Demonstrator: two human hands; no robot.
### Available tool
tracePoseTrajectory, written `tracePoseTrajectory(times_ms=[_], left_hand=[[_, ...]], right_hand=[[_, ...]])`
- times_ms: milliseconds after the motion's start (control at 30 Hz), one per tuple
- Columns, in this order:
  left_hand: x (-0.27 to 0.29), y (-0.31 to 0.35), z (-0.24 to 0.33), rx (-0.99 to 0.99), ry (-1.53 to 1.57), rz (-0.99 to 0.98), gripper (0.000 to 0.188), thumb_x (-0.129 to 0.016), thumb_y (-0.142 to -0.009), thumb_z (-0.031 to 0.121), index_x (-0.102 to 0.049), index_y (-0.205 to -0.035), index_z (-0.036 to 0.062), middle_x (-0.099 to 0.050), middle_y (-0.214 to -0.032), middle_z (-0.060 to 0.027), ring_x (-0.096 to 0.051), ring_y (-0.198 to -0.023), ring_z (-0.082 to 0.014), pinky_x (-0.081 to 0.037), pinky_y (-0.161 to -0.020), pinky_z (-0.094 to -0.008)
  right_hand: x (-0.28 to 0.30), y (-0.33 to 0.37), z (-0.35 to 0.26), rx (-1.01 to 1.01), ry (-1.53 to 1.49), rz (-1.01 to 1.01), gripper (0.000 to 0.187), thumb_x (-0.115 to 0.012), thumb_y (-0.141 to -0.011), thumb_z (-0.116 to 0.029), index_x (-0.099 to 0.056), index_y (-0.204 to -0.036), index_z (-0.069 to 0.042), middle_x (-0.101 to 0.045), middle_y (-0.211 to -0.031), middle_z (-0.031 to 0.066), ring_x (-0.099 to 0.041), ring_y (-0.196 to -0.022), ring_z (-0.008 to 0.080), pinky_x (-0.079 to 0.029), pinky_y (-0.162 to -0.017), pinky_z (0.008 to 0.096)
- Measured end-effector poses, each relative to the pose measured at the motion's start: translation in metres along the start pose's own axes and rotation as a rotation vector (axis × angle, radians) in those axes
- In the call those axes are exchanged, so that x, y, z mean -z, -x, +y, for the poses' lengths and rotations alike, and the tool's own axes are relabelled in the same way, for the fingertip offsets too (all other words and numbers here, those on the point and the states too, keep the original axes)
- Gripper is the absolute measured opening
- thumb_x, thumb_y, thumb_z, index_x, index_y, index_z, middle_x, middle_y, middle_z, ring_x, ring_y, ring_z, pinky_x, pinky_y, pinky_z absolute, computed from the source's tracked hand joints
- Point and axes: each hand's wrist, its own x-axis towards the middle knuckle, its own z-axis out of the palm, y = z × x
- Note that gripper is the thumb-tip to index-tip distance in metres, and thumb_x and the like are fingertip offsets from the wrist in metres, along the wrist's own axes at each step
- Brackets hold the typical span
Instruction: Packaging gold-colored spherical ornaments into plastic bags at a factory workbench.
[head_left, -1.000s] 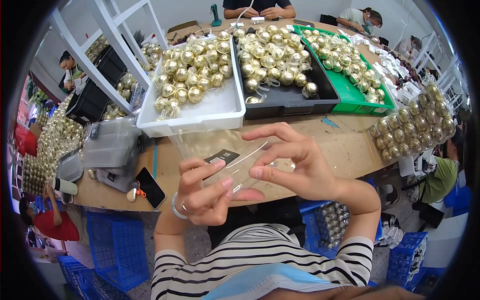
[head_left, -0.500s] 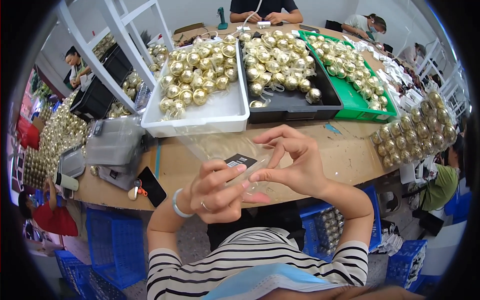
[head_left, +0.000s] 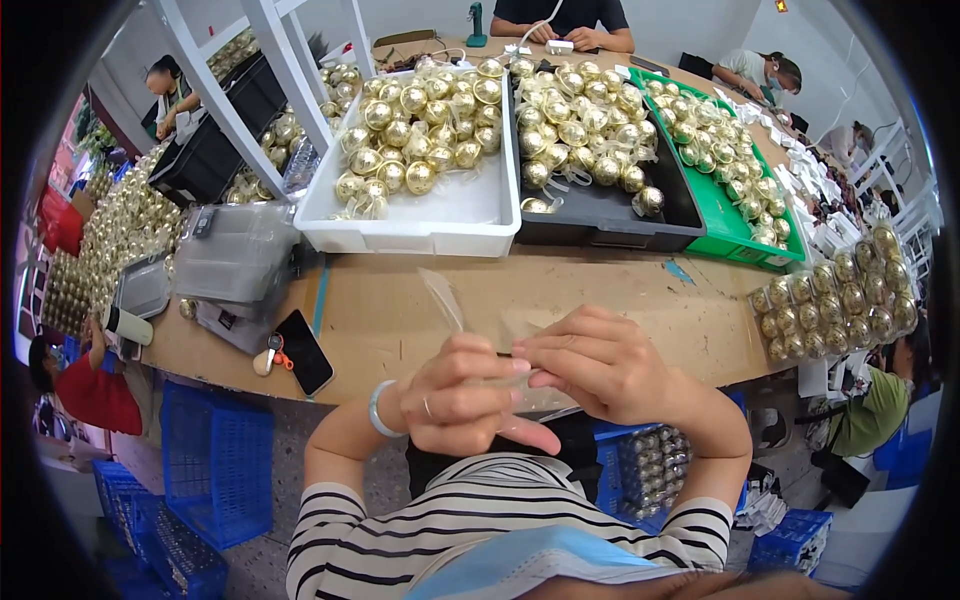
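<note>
Head view: I see the left hand (head_left: pixel 465 395) and right hand (head_left: pixel 602 365) both pinching clear plastic packaging (head_left: pixel 441 299) over the brown surface (head_left: pixel 372 305).

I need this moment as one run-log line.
Left hand: holding clear plastic | Right hand: pinching same plastic | Ahead: gold balls in white tray, black tray, green tray

Left hand (head_left: pixel 465 392) and right hand (head_left: pixel 592 362) meet, fingers curled, elbows bent outward.
</note>
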Motion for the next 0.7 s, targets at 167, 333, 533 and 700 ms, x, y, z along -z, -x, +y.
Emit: tracePoseTrajectory(times_ms=[167, 333, 533, 700], left_hand=[[0.006, -0.005, -0.004, 0.168, -0.11, 0.03, 0.059, -0.098, -0.059, 0.038, -0.052, -0.086, 0.0119, -0.058, -0.104, -0.0053, -0.064, -0.1, -0.0311, -0.05, -0.07, -0.0373], [0.0, 0.023, 0.0, 0.538, -0.022, 0.292, 0.05, -0.087, -0.082, 0.031, -0.049, -0.103, 0.0067, -0.054, -0.109, -0.011, -0.059, -0.104, -0.0245, -0.049, -0.086, -0.035], [-0.027, 0.109, -0.007, 1.218, 0.258, 1.048, 0.014, -0.051, -0.108, 0.02, -0.044, -0.105, 0.0083, -0.047, -0.109, -0.0053, -0.045, -0.1, -0.0105, -0.038, -0.095, -0.026], [-0.037, 0.143, 0.021, 1.49, -0.151, 0.622, 0.022, -0.049, -0.107, 0.013, -0.039, -0.124, 0.0011, -0.047, -0.111, -0.0086, -0.049, -0.099, -0.0147, -0.04, -0.094, -0.0288]], right_hand=[[0.02, -0.026, -0.027, 0.008, 0.435, 0.235, 0.054, -0.057, -0.098, -0.046, -0.069, -0.122, 0.001, -0.073, -0.116, 0.0114, -0.066, -0.111, 0.0259, -0.048, -0.099, 0.0486], [0.002, -0.037, -0.01, 0.27, 0.971, 0.191, 0.049, -0.061, -0.094, -0.048, -0.071, -0.124, -0.01, -0.071, -0.125, -0.0008, -0.055, -0.132, 0.0222, -0.039, -0.111, 0.0451], [-0.025, -0.152, 0.099, 0.175, 0.439, 0.018, 0.05, -0.067, -0.092, -0.026, -0.059, -0.14, -0.021, -0.053, -0.147, 0.0075, -0.053, -0.129, 0.0289, -0.042, -0.107, 0.0459], [-0.109, -0.255, 0.241, 0.318, 0.693, -0.255, 0.053, -0.063, -0.093, -0.015, -0.053, -0.144, -0.023, -0.054, -0.137, 0.0107, -0.053, -0.126, 0.0306, -0.045, -0.103, 0.0464]])
